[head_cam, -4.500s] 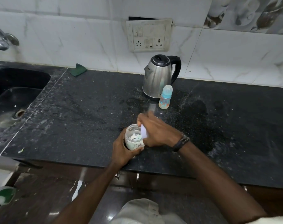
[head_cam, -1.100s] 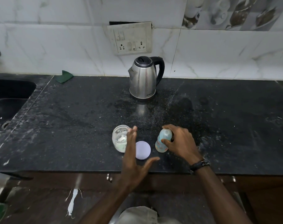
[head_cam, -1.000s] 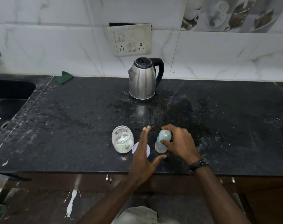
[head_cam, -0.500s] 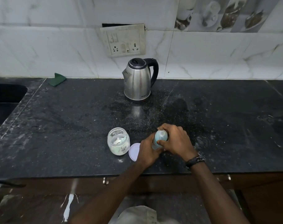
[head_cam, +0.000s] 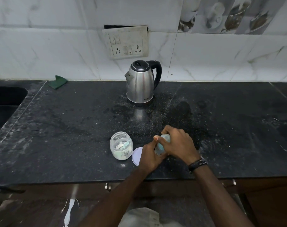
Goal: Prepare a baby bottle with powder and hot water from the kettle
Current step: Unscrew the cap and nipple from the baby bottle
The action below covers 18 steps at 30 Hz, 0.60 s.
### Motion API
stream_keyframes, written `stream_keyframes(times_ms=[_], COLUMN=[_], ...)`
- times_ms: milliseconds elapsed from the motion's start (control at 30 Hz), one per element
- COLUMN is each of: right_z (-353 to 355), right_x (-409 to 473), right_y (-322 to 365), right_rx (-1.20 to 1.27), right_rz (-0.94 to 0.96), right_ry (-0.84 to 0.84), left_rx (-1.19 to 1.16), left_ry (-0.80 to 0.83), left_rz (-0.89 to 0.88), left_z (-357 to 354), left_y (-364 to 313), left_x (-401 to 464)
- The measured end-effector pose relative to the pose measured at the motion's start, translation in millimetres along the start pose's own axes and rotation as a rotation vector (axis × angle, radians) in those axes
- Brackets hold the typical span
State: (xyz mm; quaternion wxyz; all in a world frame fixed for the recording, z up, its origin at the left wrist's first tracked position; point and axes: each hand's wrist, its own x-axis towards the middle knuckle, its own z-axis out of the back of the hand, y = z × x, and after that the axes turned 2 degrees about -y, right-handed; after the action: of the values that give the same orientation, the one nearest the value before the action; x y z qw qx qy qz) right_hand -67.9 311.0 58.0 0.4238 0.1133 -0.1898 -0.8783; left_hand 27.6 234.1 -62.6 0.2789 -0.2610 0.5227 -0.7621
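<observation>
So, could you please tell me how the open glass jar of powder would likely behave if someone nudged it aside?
The glass jar looks squat and wide, so it would probably slide rather than tip. It seems under half full, so likely fairly light. With its lid off, a sharp push might spill powder.

**A home kitchen counter**

This is a domestic kitchen. A steel electric kettle (head_cam: 142,82) stands on a dark speckled stone countertop (head_cam: 74,128) against a white marble-look tiled wall (head_cam: 49,51). Directly above the kettle is a switch-and-socket plate (head_cam: 125,41). Far left of the kettle a sink basin (head_cam: 5,104) is sunk into the counter, with a green scrub pad (head_cam: 57,81) between them. Up right of the kettle, decorative tiles (head_cam: 229,13) show cups.
</observation>
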Motion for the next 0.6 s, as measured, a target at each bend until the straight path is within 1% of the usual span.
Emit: stream_keyframes(times_ms=[167,300,400,467,567,600], right_z=[-3.9,-6.6,-5.6,-1.3,13.0,20.2], right_x=[6.2,9.6,12.2,12.2,12.6,12.8], right_y=[19.4,27.9,28.1,30.7,35.2,34.3], right_rx=[-0.193,-0.299,-0.327,-0.356,-0.482,-0.491], right_rz=[-0.12,-0.127,-0.116,-0.063,0.121,0.168], right_ry=[0.08,0.064,0.074,0.103,0.208,0.248], left_rx=[-0.004,0.001,0.005,0.023,0.02,0.021], left_ry=[0.014,0.028,0.03,0.025,0.027,0.033], left_rz=[-0.04,-0.011,-0.012,-0.013,-0.045,-0.052], left_z=[2.2,3.7,3.6,3.5,4.1,4.1], left_y=[2.8,4.9,7.8,8.0,7.1,7.5], left_x=[2.3,4.2,5.5,5.9,6.8,7.2])
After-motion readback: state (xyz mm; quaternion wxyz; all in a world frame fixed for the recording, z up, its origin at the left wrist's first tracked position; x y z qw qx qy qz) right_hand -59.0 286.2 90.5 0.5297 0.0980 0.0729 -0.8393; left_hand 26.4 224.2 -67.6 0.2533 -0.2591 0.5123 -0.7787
